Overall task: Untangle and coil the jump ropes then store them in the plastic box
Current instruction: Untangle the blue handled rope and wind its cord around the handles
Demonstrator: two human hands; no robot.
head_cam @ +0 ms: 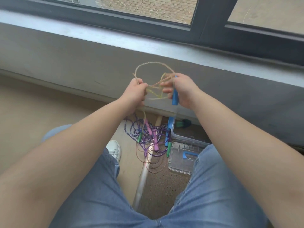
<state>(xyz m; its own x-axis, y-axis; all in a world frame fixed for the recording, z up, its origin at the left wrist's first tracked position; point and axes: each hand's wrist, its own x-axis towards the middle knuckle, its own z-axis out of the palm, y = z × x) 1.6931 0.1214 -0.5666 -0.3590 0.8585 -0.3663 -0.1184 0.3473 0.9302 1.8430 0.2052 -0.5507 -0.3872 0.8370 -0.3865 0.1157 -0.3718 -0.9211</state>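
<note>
1. Head view, looking down from the person's own eyes: two bare forearms reach forward over two knees in blue jeans, towards a grey wall below a window sill (115, 38).
2. The left hand (134, 94) is raised in front of the wall, its fingers curled round a pale tan jump rope (153, 63).
3. The right hand (182, 89) is level with it and just beside it. Its fingers grip one blue handle (174, 96) that points downward, along with several turns of the same rope.
4. Between the two hands the tan rope forms one large loop rising above them and a few smaller crossing loops. One strand hangs from the left hand down to the floor.
5. On the floor between the knees lies a tangled pile of ropes (148, 137): one dark purple twisted rope, one thin violet rope and thin brownish loops. How many ropes are in the tangle cannot be told exactly.
6. In that pile, two pink handles (155, 140), two green handles (139, 137) and one more blue handle (167, 139) can be counted.
7. One clear plastic box (182, 137) stands on the floor to the right of the pile, against the wall. Its contents are hard to make out.
8. One clear lid (179, 163) with a blue clip lies flat just in front of the box, partly hidden by the right knee.
9. One white shoe (114, 149) shows beside the left knee.
10. One pale pole (144, 171) lies on the floor under the pile.
</note>
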